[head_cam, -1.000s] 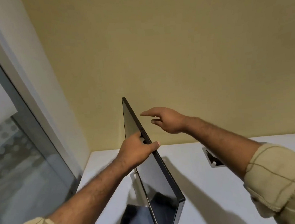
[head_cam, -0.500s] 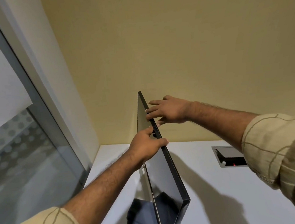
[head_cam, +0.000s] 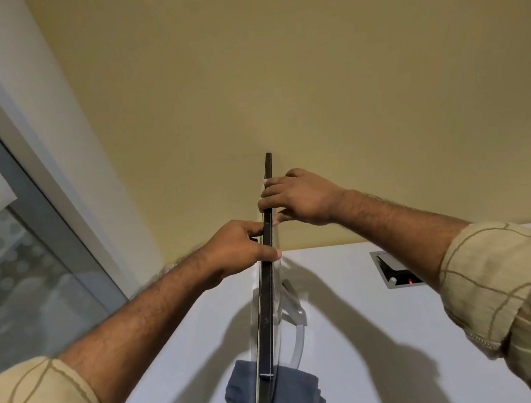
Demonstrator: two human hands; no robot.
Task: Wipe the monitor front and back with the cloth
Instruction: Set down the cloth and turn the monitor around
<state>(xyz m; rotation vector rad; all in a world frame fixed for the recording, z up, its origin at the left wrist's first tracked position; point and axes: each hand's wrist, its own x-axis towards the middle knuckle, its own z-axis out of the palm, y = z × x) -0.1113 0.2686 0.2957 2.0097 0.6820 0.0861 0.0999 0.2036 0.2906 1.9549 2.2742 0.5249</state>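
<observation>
The thin black monitor [head_cam: 268, 300] stands edge-on to me in the middle of the white desk, so only its top edge shows. My left hand [head_cam: 241, 251] grips that edge from the left side, thumb over the top. My right hand [head_cam: 299, 198] holds the same edge farther back, fingers curled over it from the right. A folded dark blue cloth [head_cam: 294, 395] lies on the desk under the monitor's near end, partly hidden by it. Neither hand touches the cloth. The monitor's curved silver stand [head_cam: 295, 324] shows to the right of the panel.
The white desk [head_cam: 366, 337] meets a yellow wall [head_cam: 311, 84] behind. A recessed cable box [head_cam: 395, 270] with a small red light sits in the desk at the right. A frosted glass partition with a grey frame [head_cam: 37, 253] runs along the left.
The monitor has swung from showing its screen to standing edge-on to me. My right hand came in and closed on the top edge. My left hand kept its hold.
</observation>
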